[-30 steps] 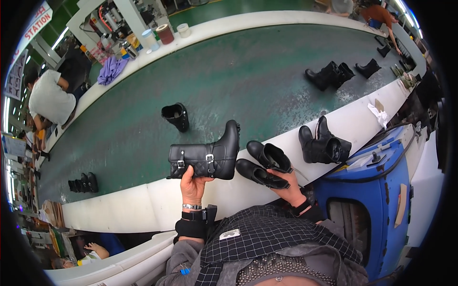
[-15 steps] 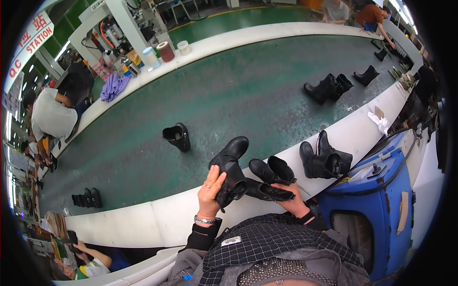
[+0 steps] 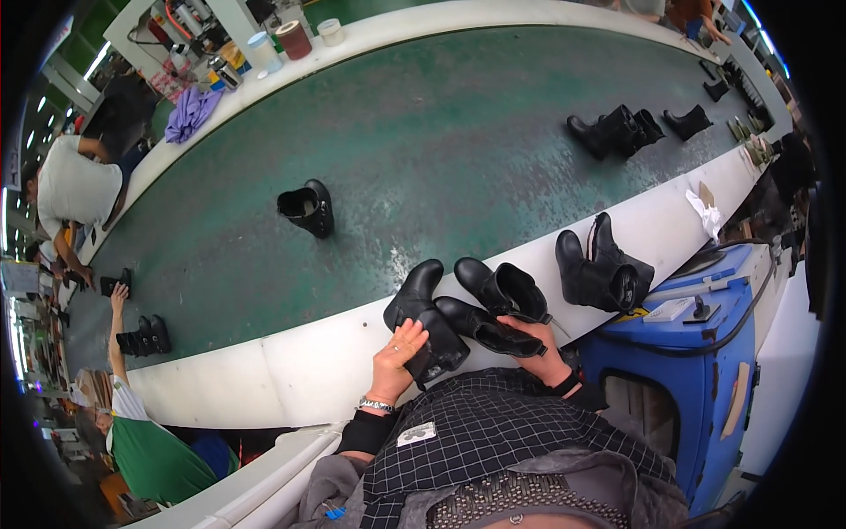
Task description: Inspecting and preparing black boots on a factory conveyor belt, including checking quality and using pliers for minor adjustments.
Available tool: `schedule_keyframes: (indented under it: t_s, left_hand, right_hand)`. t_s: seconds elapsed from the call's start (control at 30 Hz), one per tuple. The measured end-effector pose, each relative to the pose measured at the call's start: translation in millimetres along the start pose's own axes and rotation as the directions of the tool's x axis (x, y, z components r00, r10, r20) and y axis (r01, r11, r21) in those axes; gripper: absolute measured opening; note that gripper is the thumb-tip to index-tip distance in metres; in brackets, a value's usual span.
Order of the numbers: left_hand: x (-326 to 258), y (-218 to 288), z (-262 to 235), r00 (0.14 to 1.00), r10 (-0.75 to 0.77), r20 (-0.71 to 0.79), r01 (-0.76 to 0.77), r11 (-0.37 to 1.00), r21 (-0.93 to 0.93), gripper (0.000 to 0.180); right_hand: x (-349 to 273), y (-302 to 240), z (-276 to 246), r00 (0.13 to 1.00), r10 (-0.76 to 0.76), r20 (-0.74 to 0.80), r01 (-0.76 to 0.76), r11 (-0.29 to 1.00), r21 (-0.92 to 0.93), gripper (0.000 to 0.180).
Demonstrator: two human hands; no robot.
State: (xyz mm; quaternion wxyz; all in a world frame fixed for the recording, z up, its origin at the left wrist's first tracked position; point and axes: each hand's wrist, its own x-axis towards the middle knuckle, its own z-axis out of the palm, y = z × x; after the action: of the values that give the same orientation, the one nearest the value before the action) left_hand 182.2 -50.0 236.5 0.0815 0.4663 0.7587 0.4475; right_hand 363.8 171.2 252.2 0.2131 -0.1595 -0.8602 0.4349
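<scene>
My left hand (image 3: 397,360) is closed on a black ankle boot (image 3: 421,309), fingers along its shaft, its toe pointing away from me. My right hand (image 3: 539,353) grips the shaft of a second black boot (image 3: 480,324), which lies tilted over the white table edge with its toe to the left. Touching or very near that one stands a third black boot (image 3: 509,289), its opening toward me. Farther right, a pair of black boots (image 3: 604,275) rests on the white ledge, one upright and one leaning. The palm side of both hands is hidden.
The green conveyor belt (image 3: 379,159) carries a lone boot (image 3: 308,210), several boots (image 3: 617,132) at far right and a group (image 3: 145,337) at left. A co-worker's arm (image 3: 117,344) reaches over the belt at left. A blue machine (image 3: 705,361) stands at my right.
The boot in my left hand has come down and turned, its toe now farther left. My right hand still grips its boot. At left, a co-worker has stretched an arm to a boot on the belt.
</scene>
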Motion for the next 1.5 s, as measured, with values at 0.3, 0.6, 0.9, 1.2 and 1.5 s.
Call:
schedule_keyframes:
  t_s: [0.3, 0.6, 0.9, 1.2, 1.5]
  left_hand:
    - [145.8, -39.2, -55.9, 0.782, -0.491, -0.384, 0.384, 0.865, -0.323, 0.021]
    - [176.3, -135.3, -28.4, 0.77, -0.451, -0.451, 0.441, 0.887, -0.134, 0.036]
    - [120.7, -147.6, -40.7, 0.682, -0.731, 0.002, 0.663, 0.618, -0.423, 0.043]
    - [114.3, -187.8, -72.5, 0.573, -0.758, -0.312, 0.649, 0.652, -0.392, 0.068]
    - [175.1, -232.4, -96.4, 0.621, -0.557, -0.552, 0.529, 0.817, -0.23, 0.077]
  right_hand:
    - [2.8, -5.8, -2.4, 1.0, 0.0, -0.03, -0.002, 0.999, -0.046, 0.037]
    - [20.7, -26.3, 0.2, 0.987, 0.158, -0.031, -0.155, 0.984, 0.089, 0.039]
    - [170.2, -56.0, -3.9, 0.993, -0.077, -0.088, 0.058, 0.978, -0.199, 0.031]
    - [254.5, -1.8, 94.8, 0.935, -0.06, -0.351, -0.035, 0.966, -0.258, 0.033]
    - [217.7, 42.0, 120.5, 0.988, 0.056, -0.141, -0.088, 0.967, -0.237, 0.056]
